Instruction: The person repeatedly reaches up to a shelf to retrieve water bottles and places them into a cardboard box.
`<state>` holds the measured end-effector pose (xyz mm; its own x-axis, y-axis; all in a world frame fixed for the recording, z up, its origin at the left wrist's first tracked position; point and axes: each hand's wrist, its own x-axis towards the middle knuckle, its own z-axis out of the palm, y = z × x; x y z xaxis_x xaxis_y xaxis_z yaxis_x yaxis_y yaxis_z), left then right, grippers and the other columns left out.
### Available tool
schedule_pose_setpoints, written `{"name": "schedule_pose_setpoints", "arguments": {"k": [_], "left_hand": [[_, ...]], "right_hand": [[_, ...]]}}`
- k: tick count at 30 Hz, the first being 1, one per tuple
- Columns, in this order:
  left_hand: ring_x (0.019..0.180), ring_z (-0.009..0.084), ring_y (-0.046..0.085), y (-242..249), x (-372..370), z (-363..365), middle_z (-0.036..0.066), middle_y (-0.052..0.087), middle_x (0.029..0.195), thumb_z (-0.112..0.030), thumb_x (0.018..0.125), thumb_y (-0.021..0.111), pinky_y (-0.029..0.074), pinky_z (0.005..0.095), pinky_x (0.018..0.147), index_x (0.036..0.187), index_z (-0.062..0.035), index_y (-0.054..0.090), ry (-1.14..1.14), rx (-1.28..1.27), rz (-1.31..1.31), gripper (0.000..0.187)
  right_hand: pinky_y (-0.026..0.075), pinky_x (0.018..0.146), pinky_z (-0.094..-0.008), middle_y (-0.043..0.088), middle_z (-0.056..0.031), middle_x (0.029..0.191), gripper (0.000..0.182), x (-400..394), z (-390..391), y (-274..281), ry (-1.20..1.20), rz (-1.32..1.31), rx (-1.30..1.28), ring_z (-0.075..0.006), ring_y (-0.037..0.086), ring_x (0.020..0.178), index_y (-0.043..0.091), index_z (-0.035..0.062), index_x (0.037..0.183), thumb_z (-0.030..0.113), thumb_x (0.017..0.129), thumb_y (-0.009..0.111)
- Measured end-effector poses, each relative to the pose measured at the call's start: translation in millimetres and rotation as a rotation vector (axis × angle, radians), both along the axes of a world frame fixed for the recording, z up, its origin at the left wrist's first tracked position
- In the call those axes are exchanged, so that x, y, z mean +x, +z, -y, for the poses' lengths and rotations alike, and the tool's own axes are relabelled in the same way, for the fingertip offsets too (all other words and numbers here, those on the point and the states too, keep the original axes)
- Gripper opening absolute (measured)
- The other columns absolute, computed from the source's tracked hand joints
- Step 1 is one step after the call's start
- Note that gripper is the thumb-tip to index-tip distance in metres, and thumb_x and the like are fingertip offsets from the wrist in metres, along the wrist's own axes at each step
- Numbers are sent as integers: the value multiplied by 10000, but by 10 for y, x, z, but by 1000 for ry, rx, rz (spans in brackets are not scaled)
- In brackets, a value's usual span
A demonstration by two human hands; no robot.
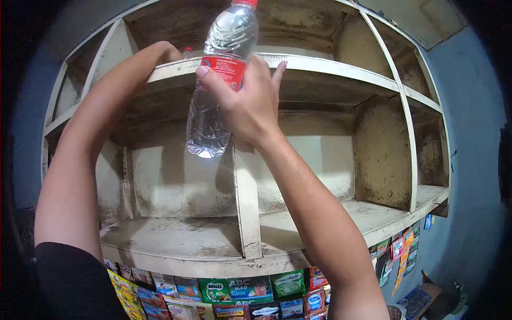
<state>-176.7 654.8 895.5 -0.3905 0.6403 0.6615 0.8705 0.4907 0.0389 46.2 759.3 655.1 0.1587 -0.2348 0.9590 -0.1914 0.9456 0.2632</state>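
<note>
A clear plastic bottle with a red label and red cap (226,40) is held upright, slightly tilted, in my right hand (248,98), in front of the upper shelf edge. My right thumb lies across the label and the other fingers are behind the bottle. My left hand (169,50) reaches over the edge of the upper shelf (320,65) at the left, its fingers hidden behind that edge. Just beside it, a second red cap (187,49) shows above the shelf edge.
The worn white wooden shelf unit has a middle divider (247,202) and a lower board (186,232). Sachets (250,288) hang in rows beneath it. Blue walls (474,138) flank the unit, and a small wooden surface (426,298) stands at the lower right.
</note>
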Motion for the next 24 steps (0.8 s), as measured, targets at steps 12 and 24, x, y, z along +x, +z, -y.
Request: {"name": "schedule_pose_setpoints", "arguments": {"k": [12,24], "left_hand": [[1152,250,538,50,-163,153,144,554,1296,-394,820,665,452,441,935,1265,-51,570,35,-28,17,570],[1103,239,557,45,-172,148,142,578,1253,-378,794,678,463,433,906,1240,-36,582,44,-17,-2,570]], "right_hand": [[-23,1127,-611,585,-164,1064,583,-131,-57,42,-61,-194,72,-341,471,1185,641,78,1021,614,806,567],[-8,1151,-579,541,-233,1167,725,-73,-29,7,-18,-103,16,-358,416,1261,562,-57,1126,581,783,579]]}}
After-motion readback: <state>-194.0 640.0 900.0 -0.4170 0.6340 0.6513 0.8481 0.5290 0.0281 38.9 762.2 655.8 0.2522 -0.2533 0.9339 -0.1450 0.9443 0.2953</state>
